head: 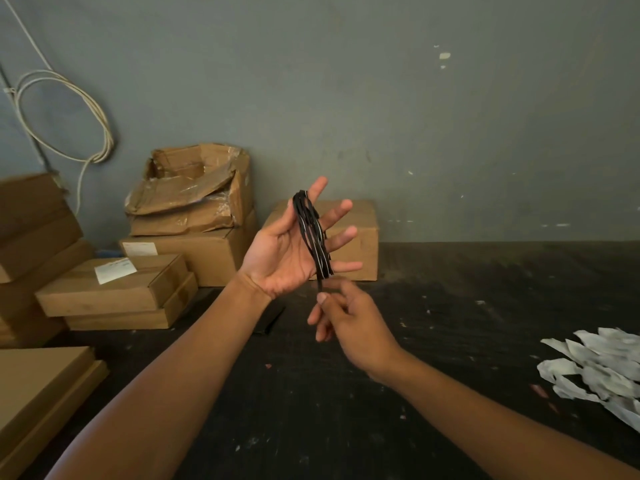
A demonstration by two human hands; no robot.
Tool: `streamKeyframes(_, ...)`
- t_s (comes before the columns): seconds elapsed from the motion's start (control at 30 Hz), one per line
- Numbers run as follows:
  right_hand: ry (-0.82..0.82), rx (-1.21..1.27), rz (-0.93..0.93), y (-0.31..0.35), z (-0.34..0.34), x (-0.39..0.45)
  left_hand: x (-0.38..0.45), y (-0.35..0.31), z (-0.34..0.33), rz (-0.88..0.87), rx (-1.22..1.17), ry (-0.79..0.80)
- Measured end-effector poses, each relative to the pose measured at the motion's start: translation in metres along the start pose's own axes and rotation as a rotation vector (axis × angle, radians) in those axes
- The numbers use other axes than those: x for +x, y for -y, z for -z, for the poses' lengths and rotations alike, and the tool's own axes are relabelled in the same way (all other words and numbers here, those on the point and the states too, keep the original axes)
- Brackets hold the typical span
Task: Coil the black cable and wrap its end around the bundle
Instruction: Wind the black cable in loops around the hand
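Hands work above a dark, paint-flecked table (346,427) set against a grey-green wall (381,98). The left hand (294,251) is raised palm-up with fingers spread, the coiled black cable (311,233) looped over them. Just below, the right hand (349,323) pinches the cable's loose end between thumb and fingers. Cardboard boxes (194,209) are stacked at left, a pale wire loop (62,116) hangs on the wall, and white scraps (599,368) lie at right.
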State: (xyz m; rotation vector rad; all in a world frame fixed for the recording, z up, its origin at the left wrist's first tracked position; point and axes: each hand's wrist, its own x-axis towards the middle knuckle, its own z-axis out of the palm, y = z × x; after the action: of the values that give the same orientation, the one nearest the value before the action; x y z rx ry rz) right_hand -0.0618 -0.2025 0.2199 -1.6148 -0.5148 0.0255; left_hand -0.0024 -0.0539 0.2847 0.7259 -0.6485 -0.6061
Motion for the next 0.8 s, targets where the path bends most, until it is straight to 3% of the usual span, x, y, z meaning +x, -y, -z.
streamKeyframes(0.13, -0.120, 0.338, -0.085, 0.007, -0.005, -0.004, -0.001, 0.001, 0.007, -0.080, -0.012, -0.131)
streamKeyframes(0.37, -0.229, 0.552, -0.035, 0.022, -0.002, -0.001, -0.001, 0.008, 0.005, -0.233, -0.106, -0.225)
streamKeyframes(0.63, -0.176, 0.285, 0.129, 0.016, 0.007, 0.001, 0.000, 0.015, -0.010, -0.262, -0.162, -0.297)
streamKeyframes(0.8, -0.128, -0.168, 0.197, 0.009, 0.020, -0.002, 0.000, 0.020, -0.011, -0.205, -0.094, -0.390)
